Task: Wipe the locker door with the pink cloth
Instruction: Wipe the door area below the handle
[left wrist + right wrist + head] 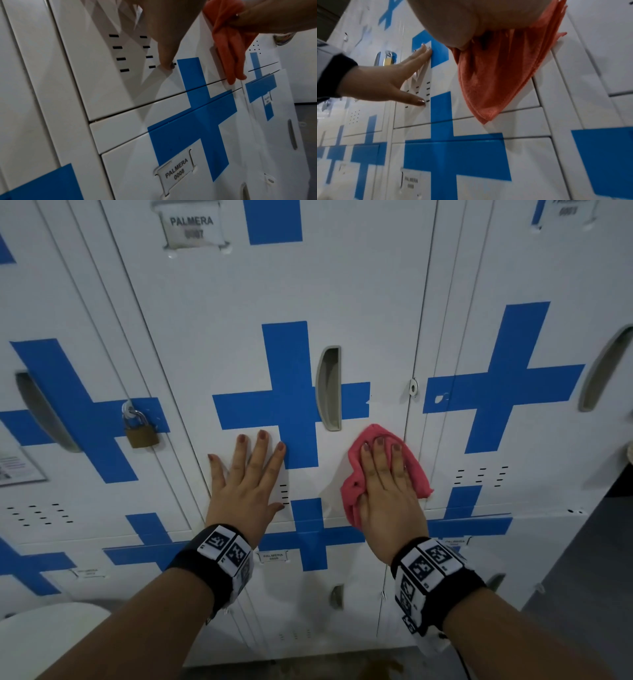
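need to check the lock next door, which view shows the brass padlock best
The head view: the brass padlock hangs in full, shackle and body clear, on the locker left of the door being wiped. The right wrist view shows it small and far off, beyond the left hand. The left wrist view does not show it.

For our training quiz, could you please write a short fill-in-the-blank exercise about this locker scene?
1. The right hand presses a crumpled ____ cloth against the white metal locker door.
2. The left hand lies flat with fingers ____.
3. A brass ____ hangs on the neighbouring door.
4. The crosses on the doors are ____.

Missing words: pink; spread; padlock; blue
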Tool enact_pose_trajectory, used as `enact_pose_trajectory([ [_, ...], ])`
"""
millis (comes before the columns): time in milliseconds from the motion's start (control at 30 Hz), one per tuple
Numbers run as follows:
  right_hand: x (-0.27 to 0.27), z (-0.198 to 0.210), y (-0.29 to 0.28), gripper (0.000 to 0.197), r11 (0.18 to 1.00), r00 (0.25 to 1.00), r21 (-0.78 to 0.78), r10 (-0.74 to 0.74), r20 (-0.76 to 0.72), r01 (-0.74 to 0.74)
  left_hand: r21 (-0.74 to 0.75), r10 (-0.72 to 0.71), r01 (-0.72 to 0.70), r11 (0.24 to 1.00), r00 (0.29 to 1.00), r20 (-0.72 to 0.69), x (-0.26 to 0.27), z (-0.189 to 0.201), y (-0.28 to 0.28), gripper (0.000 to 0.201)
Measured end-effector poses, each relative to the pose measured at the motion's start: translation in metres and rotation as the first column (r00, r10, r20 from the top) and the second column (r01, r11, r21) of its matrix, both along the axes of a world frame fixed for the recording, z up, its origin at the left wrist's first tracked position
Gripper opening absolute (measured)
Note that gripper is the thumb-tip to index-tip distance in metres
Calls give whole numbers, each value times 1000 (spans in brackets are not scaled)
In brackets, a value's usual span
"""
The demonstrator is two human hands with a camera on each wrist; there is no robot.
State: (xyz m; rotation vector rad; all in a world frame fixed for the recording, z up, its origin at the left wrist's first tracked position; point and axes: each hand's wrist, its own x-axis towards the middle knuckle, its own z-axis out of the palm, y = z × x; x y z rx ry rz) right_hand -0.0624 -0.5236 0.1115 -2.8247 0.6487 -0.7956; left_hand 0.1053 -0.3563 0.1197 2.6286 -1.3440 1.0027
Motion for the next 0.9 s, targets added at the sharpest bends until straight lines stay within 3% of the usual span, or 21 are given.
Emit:
enact_pose_trajectory([
  [433, 22, 80, 18, 64, 995, 981, 90, 32, 192, -50, 36, -7, 9, 999, 999, -34, -5, 5, 4, 126],
  [767, 30, 130, 15, 62, 996, 981, -80, 50, 187, -35, 67, 14, -7, 998, 995, -102, -11, 10, 7, 129],
  [900, 32, 137, 19, 62, 989, 984, -140, 68, 163, -45, 96, 25, -12, 995, 991, -129, -15, 14, 8, 120],
])
